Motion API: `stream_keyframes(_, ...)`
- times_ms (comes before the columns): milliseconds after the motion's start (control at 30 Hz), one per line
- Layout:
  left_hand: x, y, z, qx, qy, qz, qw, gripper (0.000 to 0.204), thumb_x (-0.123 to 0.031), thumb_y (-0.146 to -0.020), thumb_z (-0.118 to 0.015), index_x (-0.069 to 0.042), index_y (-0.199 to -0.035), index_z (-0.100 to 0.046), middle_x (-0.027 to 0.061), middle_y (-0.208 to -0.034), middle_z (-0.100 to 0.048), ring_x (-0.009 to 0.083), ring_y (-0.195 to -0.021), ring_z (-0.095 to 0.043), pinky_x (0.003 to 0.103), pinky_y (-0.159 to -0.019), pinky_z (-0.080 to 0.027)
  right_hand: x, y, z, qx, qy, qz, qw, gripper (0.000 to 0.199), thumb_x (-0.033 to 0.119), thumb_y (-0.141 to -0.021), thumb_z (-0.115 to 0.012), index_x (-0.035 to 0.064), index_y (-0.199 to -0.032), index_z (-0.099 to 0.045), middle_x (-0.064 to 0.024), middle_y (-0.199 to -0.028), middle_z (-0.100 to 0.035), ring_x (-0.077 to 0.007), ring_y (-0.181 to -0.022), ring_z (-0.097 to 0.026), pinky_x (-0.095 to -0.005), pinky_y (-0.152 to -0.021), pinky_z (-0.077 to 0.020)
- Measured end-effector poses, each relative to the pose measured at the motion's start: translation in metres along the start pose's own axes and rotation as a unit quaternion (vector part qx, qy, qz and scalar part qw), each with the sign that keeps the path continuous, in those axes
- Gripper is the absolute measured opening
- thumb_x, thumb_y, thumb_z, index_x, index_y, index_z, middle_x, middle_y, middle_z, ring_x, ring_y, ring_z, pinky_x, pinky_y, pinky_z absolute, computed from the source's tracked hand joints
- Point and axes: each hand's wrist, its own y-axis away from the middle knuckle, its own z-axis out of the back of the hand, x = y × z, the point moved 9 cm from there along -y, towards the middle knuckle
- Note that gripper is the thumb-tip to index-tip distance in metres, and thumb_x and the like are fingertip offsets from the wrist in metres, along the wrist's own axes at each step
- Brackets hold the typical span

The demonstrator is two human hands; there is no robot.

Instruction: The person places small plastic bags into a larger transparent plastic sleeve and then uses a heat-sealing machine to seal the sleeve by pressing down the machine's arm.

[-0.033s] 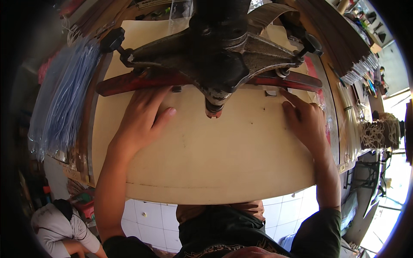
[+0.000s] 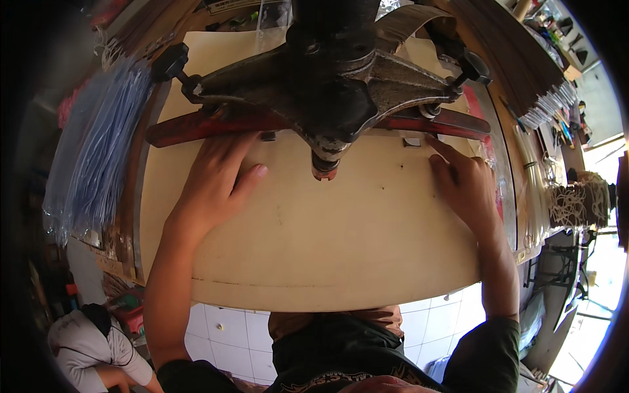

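My left hand (image 2: 219, 173) lies on a pale cream work board (image 2: 327, 229), thumb spread from the fingers. Its fingertips pass beneath a long red bar (image 2: 187, 128) and are hidden there. On the other side, my right hand (image 2: 465, 187) rests with its index finger stretched toward the bar; its other fingers bend loosely. Neither hand shows anything held. Over the board hangs a heavy dark metal press head (image 2: 334, 92), with the bar fixed across its underside. A small dark-and-silver piece (image 2: 411, 142) sits at the bar's edge, left of my right fingertip.
Clear bluish plastic strips (image 2: 101, 147) hang in a bundle at the left. Black knobs (image 2: 171, 61) stick out from the press arms. At the right are pale tubing (image 2: 532, 190) and a bunch of light cords (image 2: 576, 204). A person in grey (image 2: 82, 340) bends down at lower left.
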Motion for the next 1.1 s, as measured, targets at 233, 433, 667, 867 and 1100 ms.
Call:
stream_keyframes(233,-0.001,-0.001,0.000,-0.005,0.013,-0.001,1.000,0.044,-0.024,-0.095,-0.061,0.002,-0.130,-0.053,0.0248,-0.127,-0.055,0.0434,-0.119,-0.049,0.048,-0.104,-0.038,-0.002,-0.001,-0.003,0.007,0.014,0.008,1.000,0.031,0.025,-0.092,-0.062,0.0210,-0.120,-0.073,-0.0131,-0.053,-0.059,-0.0327,-0.053,-0.063,-0.0426,-0.057,-0.0514)
stream_keyframes(433,-0.001,0.001,0.002,0.003,0.005,-0.003,1.000,0.047,-0.026,-0.095,-0.062,0.003,-0.131,-0.052,0.0249,-0.128,-0.054,0.0432,-0.120,-0.049,0.048,-0.106,-0.037,0.000,-0.002,-0.001,-0.004,-0.006,0.004,1.000,0.031,0.023,-0.091,-0.063,0.0205,-0.120,-0.073,-0.0125,-0.051,-0.056,-0.0320,-0.050,-0.061,-0.0419,-0.056,-0.0498)
stream_keyframes(667,-0.007,0.001,0.005,0.004,0.000,-0.006,1.000,0.049,-0.025,-0.095,-0.063,0.002,-0.134,-0.051,0.0221,-0.132,-0.053,0.0418,-0.125,-0.048,0.048,-0.109,-0.037,0.003,-0.002,-0.002,-0.002,0.003,0.013,1.000,0.032,0.020,-0.091,-0.064,0.0187,-0.121,-0.073,-0.0102,-0.049,-0.054,-0.0287,-0.044,-0.057,-0.0392,-0.052,-0.0463)
stream_keyframes(867,-0.005,0.005,0.004,0.003,-0.033,0.020,0.999,0.051,-0.024,-0.095,-0.063,0.000,-0.138,-0.051,0.0202,-0.135,-0.052,0.0410,-0.128,-0.047,0.047,-0.111,-0.036,0.004,-0.002,-0.003,0.000,-0.002,0.016,1.000,0.032,0.020,-0.092,-0.064,0.0185,-0.123,-0.072,-0.0103,-0.049,-0.054,-0.0274,-0.043,-0.056,-0.0385,-0.051,-0.0456)
stream_keyframes(1100,-0.024,0.011,0.010,-0.057,-0.066,0.013,0.996,0.043,-0.017,-0.088,-0.064,0.003,-0.126,-0.058,0.0166,-0.126,-0.058,0.0346,-0.112,-0.056,0.047,-0.099,-0.045,0.004,-0.002,-0.004,0.005,0.004,0.019,1.000,0.033,0.020,-0.093,-0.063,0.0187,-0.125,-0.071,-0.0096,-0.048,-0.052,-0.0264,-0.042,-0.055,-0.0384,-0.050,-0.0444)
